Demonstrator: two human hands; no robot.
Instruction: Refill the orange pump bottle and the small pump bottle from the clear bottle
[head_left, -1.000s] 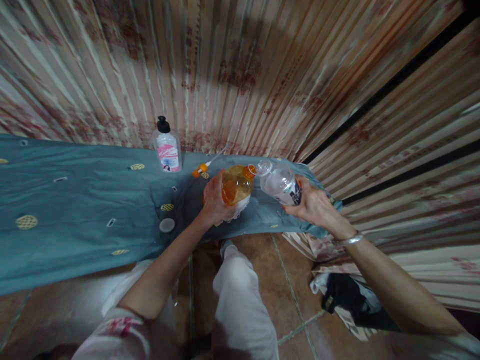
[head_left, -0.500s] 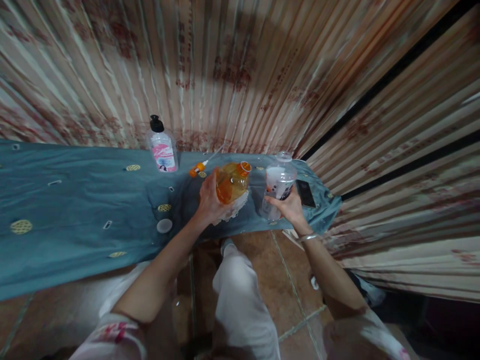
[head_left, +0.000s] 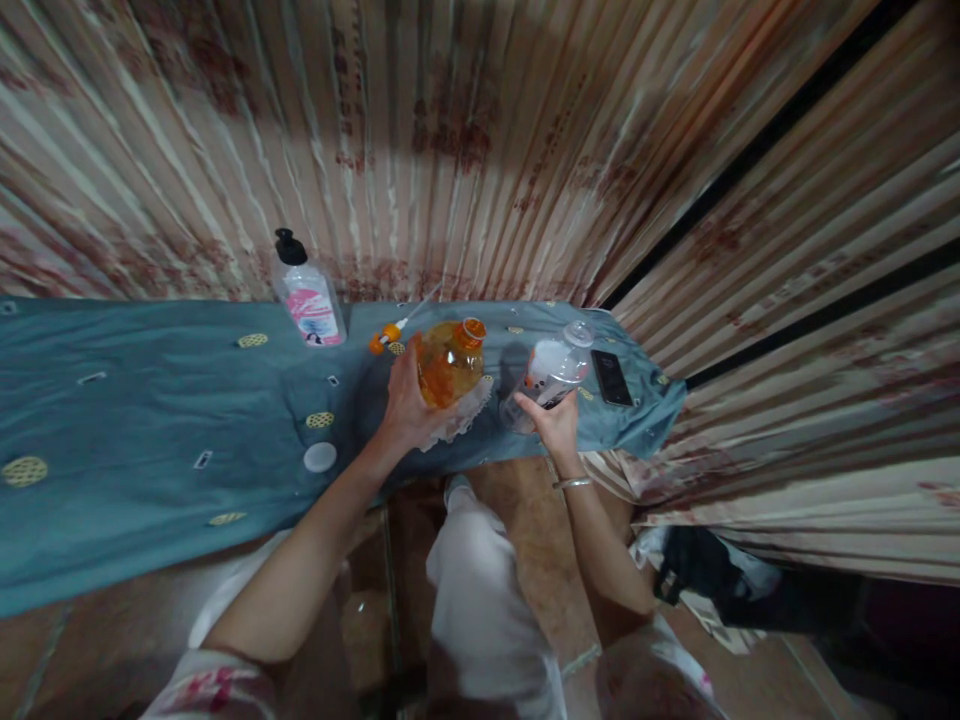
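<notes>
Orange bottle (head_left: 450, 365): taken as the landmark; leaning, neck toward the upper right, mouth uncovered. Whether its base rests on anything cannot be told.
Left hand (head_left: 407, 408): closed around the near left side of the orange bottle, holding it.
Frilly white piece (head_left: 463, 418): at the lower right edge of the orange bottle, by the left hand; its nature is unclear.
Clear bottle (head_left: 556, 362): right of the orange bottle, apart from it, tilted; its neck appears uncapped. Contents cannot be made out.
Right hand (head_left: 556, 425): wrapped about the lower part of the clear bottle, thumb across its side.
Pump (head_left: 387, 338): lying on the blue cloth (head_left: 165, 400), left of and just beyond the orange bottle, its tube pointing toward the curtain (head_left: 450, 150).
White lid (head_left: 320, 458): flat on the cloth, left of and nearer than the orange bottle.
Pink-labelled bottle (head_left: 313, 305): farther left of the orange bottle, black top fitted.
Phone (head_left: 612, 377): right of the orange bottle, beyond the clear one.
Progress, judged: both held bottles opened; neither closed, neither mouth over the other.
</notes>
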